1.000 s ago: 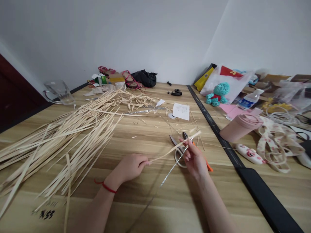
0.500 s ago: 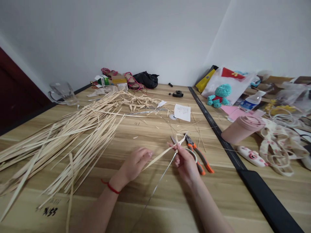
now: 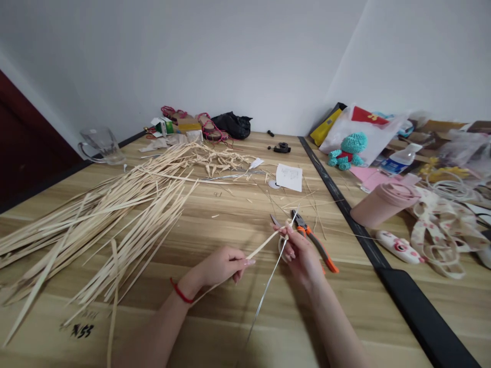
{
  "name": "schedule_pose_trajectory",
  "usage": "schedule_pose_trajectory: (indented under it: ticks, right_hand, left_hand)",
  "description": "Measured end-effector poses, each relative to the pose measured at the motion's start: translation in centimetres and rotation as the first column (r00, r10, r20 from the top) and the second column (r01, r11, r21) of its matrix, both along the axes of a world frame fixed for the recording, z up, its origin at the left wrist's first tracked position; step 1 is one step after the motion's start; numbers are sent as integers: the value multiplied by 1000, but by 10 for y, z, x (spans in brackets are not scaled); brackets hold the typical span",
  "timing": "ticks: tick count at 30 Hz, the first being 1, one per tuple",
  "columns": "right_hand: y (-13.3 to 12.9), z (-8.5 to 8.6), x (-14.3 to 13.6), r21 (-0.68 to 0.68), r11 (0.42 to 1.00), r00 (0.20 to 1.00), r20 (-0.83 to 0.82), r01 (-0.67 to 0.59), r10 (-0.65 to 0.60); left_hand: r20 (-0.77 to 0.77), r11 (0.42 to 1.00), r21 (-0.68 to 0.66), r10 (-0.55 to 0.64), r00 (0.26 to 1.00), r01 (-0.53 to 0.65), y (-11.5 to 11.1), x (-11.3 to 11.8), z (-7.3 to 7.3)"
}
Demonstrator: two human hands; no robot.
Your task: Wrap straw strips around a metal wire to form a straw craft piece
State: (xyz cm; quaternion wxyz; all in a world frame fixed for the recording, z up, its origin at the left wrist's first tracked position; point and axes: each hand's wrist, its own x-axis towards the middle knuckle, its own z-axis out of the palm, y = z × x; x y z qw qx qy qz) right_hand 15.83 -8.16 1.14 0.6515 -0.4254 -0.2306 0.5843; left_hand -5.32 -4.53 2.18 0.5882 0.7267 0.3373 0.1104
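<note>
1. A thin metal wire point(image 3: 266, 291) is being held by the right hand point(image 3: 297, 250) at its upper end; its lower end is trailing toward the near desk point(image 3: 238, 214) edge.
2. A pale straw strip point(image 3: 264, 244) is being pinched between the left hand point(image 3: 222, 266) and the right hand, low over the desk centre; both hands are closed on it.
3. For a tidy wrap, the strip is best kept taut and flat against the wire, with the right-hand fingertips pinning the crossing point so nothing is slipping.
4. The strip is looking flat, narrow, cream-coloured and lightly bent at the right hand.
5. Orange-handled pliers point(image 3: 314, 243) are lying just beside the right hand.
6. A large straw pile point(image 3: 115, 204) is lying spread out to the left.
7. A pink cup point(image 3: 381, 202) is lying tipped over further right.
</note>
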Motion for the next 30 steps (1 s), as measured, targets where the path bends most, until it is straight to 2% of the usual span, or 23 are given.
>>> schedule_pose_trajectory:
  ticks: [3, 5, 10, 12, 16, 23, 30]
  right_hand:
    - [1, -2, 4, 5, 1000, 1000, 22, -7, 7]
    - [1, -5, 2, 3, 1000, 999, 46, -14, 14]
    - [1, -12, -11, -21, 997, 990, 112, -81, 83]
    - [0, -13, -15, -32, 993, 982, 149, -110, 114]
    - [-1, -12, -15, -50, 993, 972, 204, -108, 116]
    - [-3, -12, -16, -68, 985, 963, 211, -157, 168]
    - [-1, -10, -19, -37, 984, 978, 106, -174, 177]
  left_hand:
    - [-77, 995, -35, -98, 992, 96, 6, -13, 7]
    - [-73, 993, -30, -115, 991, 113, 8, -18, 9]
    - [57, 992, -107, 76, 995, -70, 4, -6, 0]
    - [67, 988, -108, 118, 991, -110, 1, 1, -4]
    - [66, 991, -94, 106, 992, -100, -2, 3, -3]
    - [86, 951, -265, 188, 978, -159, 0, 1, 6]
    - [7, 971, -226, 80, 997, -76, -11, 12, 2]
